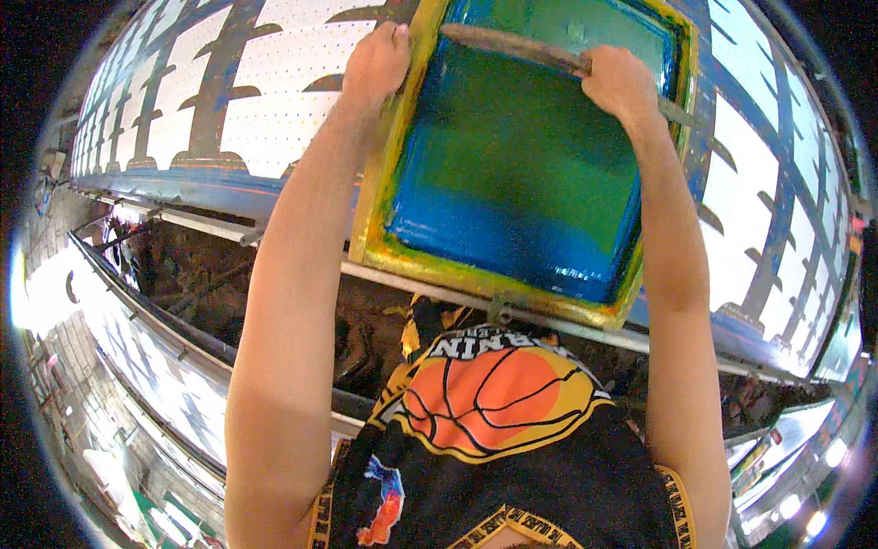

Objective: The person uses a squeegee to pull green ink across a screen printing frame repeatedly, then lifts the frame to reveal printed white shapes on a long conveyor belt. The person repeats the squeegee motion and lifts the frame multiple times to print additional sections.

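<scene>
A screen-printing frame [498,279] with a yellow, ink-stained rim and blue-green mesh lies over a long printing table. My right hand [615,84] is closed on a long, brown-stained squeegee [512,46], which lies across the upper part of the mesh. My left hand [375,62] has its fingers curled at the frame's upper left edge, gripping it; its fingertips are partly hidden.
Rows of white printed pieces [274,64] lie on the table on both sides of the frame. A metal rail [210,226] runs along its near edge. Another long table [137,320] stands at the lower left, and lights shine at the lower right.
</scene>
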A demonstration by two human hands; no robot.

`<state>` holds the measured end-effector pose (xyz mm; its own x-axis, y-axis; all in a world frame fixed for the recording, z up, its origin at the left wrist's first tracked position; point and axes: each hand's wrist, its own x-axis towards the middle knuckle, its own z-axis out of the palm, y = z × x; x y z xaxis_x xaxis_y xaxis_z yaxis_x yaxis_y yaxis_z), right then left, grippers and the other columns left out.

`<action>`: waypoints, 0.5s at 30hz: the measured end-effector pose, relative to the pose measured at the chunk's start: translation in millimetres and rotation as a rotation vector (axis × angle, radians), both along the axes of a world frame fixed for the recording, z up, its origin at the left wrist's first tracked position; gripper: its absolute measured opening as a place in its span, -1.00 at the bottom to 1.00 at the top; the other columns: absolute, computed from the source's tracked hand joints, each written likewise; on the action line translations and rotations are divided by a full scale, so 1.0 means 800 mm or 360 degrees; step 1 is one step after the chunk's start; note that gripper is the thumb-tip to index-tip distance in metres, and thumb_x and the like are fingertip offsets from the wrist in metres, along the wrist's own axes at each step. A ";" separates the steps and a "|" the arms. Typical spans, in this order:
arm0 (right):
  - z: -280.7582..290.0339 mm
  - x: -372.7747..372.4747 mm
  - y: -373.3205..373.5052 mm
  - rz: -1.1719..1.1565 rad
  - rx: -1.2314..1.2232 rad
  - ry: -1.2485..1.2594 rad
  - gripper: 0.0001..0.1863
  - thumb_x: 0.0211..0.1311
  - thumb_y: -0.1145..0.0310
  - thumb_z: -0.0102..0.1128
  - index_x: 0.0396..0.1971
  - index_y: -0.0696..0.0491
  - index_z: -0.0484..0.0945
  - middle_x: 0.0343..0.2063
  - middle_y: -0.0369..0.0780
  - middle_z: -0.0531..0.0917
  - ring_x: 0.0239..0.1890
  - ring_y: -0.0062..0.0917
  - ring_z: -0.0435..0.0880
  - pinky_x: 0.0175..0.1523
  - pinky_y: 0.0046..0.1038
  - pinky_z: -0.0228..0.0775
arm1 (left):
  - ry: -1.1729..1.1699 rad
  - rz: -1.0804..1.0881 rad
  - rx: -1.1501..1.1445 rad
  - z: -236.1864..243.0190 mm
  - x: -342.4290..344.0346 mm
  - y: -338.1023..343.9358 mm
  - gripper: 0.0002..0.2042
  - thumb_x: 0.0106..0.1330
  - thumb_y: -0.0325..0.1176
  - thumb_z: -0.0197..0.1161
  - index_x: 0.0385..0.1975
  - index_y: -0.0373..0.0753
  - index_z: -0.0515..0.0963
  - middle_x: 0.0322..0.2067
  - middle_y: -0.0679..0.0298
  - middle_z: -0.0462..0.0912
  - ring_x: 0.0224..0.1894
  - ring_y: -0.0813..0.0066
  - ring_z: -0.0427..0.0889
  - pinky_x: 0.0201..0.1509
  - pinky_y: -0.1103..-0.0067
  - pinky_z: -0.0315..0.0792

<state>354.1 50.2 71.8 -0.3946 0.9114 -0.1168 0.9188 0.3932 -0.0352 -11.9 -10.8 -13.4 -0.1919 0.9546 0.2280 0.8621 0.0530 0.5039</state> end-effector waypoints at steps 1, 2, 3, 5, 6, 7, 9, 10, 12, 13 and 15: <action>0.000 -0.002 -0.032 0.0016 -0.0012 -0.0009 -0.75 0.25 0.23 0.32 -0.16 -0.02 0.83 -0.19 -0.03 0.84 -0.09 0.00 0.84 0.06 0.02 0.72 | 0.0023 0.0029 -0.0124 -0.005 -0.004 0.008 -0.53 0.66 0.03 -0.02 0.02 -0.29 0.62 -0.06 -0.21 0.77 0.06 -0.29 0.72 0.17 -0.03 0.56; -0.002 -0.003 -0.064 0.0030 -0.0022 -0.0018 -0.77 0.24 0.25 0.32 -0.18 -0.03 0.82 -0.20 -0.04 0.85 -0.10 0.00 0.84 0.05 0.02 0.72 | 0.0049 0.0009 -0.0006 -0.013 -0.007 0.011 -0.56 0.67 0.00 -0.01 -0.05 -0.30 0.61 -0.12 -0.24 0.74 0.01 -0.32 0.71 0.13 -0.05 0.55; -0.004 -0.004 -0.101 0.0026 0.0041 0.0076 -0.80 0.19 0.30 0.33 -0.22 -0.05 0.82 -0.25 -0.07 0.84 -0.15 -0.03 0.84 -0.01 0.01 0.73 | 0.0073 -0.0013 0.0117 -0.020 -0.009 0.015 -0.58 0.68 -0.03 -0.01 -0.12 -0.31 0.60 -0.17 -0.28 0.72 -0.05 -0.34 0.70 0.09 -0.07 0.53; -0.005 -0.004 -0.170 0.0029 -0.0030 0.0119 -0.79 0.20 0.31 0.33 -0.19 -0.07 0.82 -0.26 -0.08 0.83 -0.16 -0.07 0.84 -0.03 -0.01 0.73 | 0.0069 -0.0089 0.0249 -0.031 -0.013 0.019 -0.59 0.70 -0.10 -0.03 -0.22 -0.34 0.56 -0.22 -0.30 0.70 -0.09 -0.42 0.66 0.04 -0.11 0.52; -0.005 -0.005 -0.203 0.0018 -0.0059 0.0130 -0.78 0.20 0.32 0.33 -0.18 -0.08 0.82 -0.27 -0.09 0.83 -0.17 -0.09 0.84 -0.04 -0.02 0.73 | 0.0048 -0.0089 0.0252 -0.033 -0.013 0.021 -0.59 0.69 -0.09 -0.01 -0.23 -0.34 0.56 -0.23 -0.29 0.70 -0.09 -0.41 0.66 0.03 -0.10 0.52; -0.005 -0.008 -0.238 0.0026 -0.0036 0.0148 -0.76 0.19 0.33 0.34 -0.14 -0.09 0.82 -0.24 -0.12 0.82 -0.14 -0.13 0.84 -0.04 -0.04 0.73 | 0.0025 -0.0091 0.0256 -0.033 -0.011 0.022 -0.60 0.68 -0.09 0.00 -0.24 -0.34 0.55 -0.23 -0.29 0.70 -0.09 -0.41 0.67 0.02 -0.10 0.52; 0.000 -0.013 -0.302 -0.0020 -0.0129 0.0130 -0.64 0.13 0.43 0.32 -0.04 -0.09 0.82 -0.14 -0.15 0.82 -0.04 -0.18 0.81 0.06 -0.10 0.69 | -0.0023 -0.0096 0.0214 -0.028 -0.005 0.020 -0.60 0.67 -0.08 0.04 -0.23 -0.34 0.55 -0.24 -0.27 0.71 -0.09 -0.39 0.67 0.01 -0.09 0.53; 0.003 -0.017 -0.331 -0.0050 -0.0208 0.0145 -0.54 0.08 0.52 0.28 0.01 -0.08 0.82 -0.07 -0.17 0.82 0.03 -0.19 0.79 0.15 -0.13 0.66 | -0.0045 -0.0102 0.0170 -0.022 -0.003 0.018 -0.61 0.66 -0.08 0.05 -0.22 -0.34 0.56 -0.24 -0.26 0.71 -0.09 -0.38 0.68 0.01 -0.08 0.53; 0.008 -0.026 -0.380 -0.0091 -0.0210 0.0176 -0.54 0.07 0.52 0.29 0.02 -0.07 0.81 -0.05 -0.20 0.82 0.04 -0.21 0.79 0.17 -0.12 0.64 | -0.0104 -0.0104 0.0089 -0.010 0.002 0.011 -0.62 0.64 -0.08 0.09 -0.19 -0.34 0.58 -0.23 -0.25 0.73 -0.07 -0.37 0.69 0.03 -0.06 0.54; 0.009 -0.030 -0.395 -0.0099 -0.0188 0.0218 -0.54 0.06 0.52 0.30 0.03 -0.06 0.81 -0.05 -0.21 0.82 0.04 -0.22 0.79 0.17 -0.12 0.64 | -0.0140 -0.0102 0.0056 -0.005 0.004 0.008 -0.62 0.63 -0.08 0.11 -0.17 -0.34 0.59 -0.22 -0.24 0.73 -0.06 -0.36 0.69 0.04 -0.06 0.55; 0.009 -0.035 -0.410 -0.0128 -0.0146 0.0239 -0.53 0.05 0.53 0.31 0.03 -0.05 0.80 -0.06 -0.23 0.82 0.04 -0.24 0.79 0.19 -0.11 0.62 | -0.0145 -0.0113 0.0006 0.003 0.007 0.004 -0.62 0.63 -0.07 0.10 -0.14 -0.34 0.60 -0.18 -0.26 0.74 -0.02 -0.34 0.70 0.07 -0.04 0.55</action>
